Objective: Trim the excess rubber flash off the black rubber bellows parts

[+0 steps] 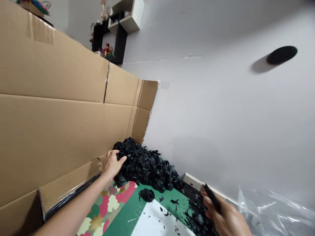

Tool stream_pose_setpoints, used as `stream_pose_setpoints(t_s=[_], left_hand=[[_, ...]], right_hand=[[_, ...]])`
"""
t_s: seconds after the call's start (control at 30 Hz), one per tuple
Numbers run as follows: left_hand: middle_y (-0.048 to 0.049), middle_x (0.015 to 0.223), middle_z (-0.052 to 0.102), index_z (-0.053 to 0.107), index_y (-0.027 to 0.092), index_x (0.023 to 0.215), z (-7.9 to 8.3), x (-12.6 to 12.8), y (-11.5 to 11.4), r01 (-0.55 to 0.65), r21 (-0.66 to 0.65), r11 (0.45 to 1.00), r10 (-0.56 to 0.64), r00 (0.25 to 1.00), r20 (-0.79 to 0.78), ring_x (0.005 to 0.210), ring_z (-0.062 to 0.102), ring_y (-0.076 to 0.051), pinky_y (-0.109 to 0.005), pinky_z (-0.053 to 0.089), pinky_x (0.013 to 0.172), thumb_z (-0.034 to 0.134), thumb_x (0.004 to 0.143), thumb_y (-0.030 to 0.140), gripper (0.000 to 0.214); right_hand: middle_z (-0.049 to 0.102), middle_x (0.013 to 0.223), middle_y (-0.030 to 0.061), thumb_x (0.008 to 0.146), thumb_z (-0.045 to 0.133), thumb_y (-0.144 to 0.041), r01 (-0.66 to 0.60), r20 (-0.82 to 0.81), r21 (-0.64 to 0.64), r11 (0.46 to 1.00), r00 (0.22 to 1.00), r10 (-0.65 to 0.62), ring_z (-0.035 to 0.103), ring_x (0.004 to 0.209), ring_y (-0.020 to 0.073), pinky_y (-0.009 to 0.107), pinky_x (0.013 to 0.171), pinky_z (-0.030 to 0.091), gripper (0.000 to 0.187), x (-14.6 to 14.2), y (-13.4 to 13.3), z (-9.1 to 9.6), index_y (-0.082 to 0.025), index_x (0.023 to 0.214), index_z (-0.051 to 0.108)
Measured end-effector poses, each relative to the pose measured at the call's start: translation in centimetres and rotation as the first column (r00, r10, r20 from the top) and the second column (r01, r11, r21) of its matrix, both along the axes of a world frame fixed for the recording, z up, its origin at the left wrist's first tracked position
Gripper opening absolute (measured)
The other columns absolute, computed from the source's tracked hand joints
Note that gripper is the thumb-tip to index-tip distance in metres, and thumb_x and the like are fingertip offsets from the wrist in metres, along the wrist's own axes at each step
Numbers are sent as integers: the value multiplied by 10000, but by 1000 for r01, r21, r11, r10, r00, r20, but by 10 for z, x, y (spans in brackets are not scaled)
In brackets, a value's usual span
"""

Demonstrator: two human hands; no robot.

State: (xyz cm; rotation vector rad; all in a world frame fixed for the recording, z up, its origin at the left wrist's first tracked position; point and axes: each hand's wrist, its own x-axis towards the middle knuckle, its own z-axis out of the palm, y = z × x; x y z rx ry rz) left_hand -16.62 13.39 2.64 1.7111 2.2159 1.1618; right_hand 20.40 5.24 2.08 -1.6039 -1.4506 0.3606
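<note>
At left, your left hand point(113, 163) is spread, thumb apart from fingers, at the left edge of a heap of black, curled, rubbery-looking pieces point(147, 167), beside the tan cardboard wall point(61, 131). At right, your right hand point(228, 216) closes around a slim, black, stick-like tool point(213, 198), its long axis slanting, its tip pointing up and leftward.
</note>
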Motion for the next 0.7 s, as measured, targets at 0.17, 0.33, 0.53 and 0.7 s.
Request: stream_pose_setpoints(t_s=[0.17,0.33,0.53,0.7], left_hand=[[-148,1228,584,541,162,1195,-22,-14,18,49,-121,991,-50,999,-10,1165,540,-341,-418,409,957,651,725,435,554],[-137,1263,504,561,212,1194,-34,6,7,78,-150,986,-83,996,-29,1196,494,-367,-440,399,955,652,710,453,549],[-80,1048,498,583,227,1150,-41,23,-6,85,-174,981,-83,996,17,1081,554,-307,-374,448,876,685,692,352,485],[-30,949,482,601,234,1058,-44,28,-12,52,-164,985,-40,996,80,952,597,-250,-316,471,783,680,666,205,401]], right_hand=[[707,779,86,734,633,-344,0,-1,-1,1000,1000,0,679,756,308,386,628,488,190,-27,67,-16,-229,833,748],[626,1140,73,903,598,-306,-64,-144,-159,985,989,41,636,940,208,403,792,529,277,-43,124,-42,-165,1141,597],[598,1200,60,903,598,-325,-207,-370,-328,922,926,76,620,996,251,423,814,529,318,-67,144,-46,-165,1178,585],[597,1183,77,919,571,-345,-254,-512,-420,871,859,4,631,946,217,405,778,539,342,-85,119,-45,-176,1216,551]])
